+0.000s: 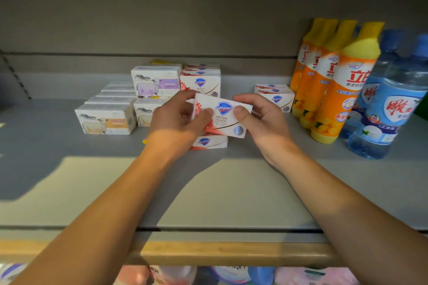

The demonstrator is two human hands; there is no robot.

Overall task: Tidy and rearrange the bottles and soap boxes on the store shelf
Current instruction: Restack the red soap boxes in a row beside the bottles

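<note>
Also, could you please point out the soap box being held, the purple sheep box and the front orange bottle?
Held soap box (223, 114): head view, on its front face.
Purple sheep box (157, 85): head view, on its front label.
Front orange bottle (347, 90): head view, on its label.

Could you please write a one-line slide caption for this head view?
Both hands, left and right, hold a Safeguard soap box above another on the grey shelf.

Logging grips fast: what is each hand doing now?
Left hand: grips the Safeguard soap box.
Right hand: grips the same box.
</note>
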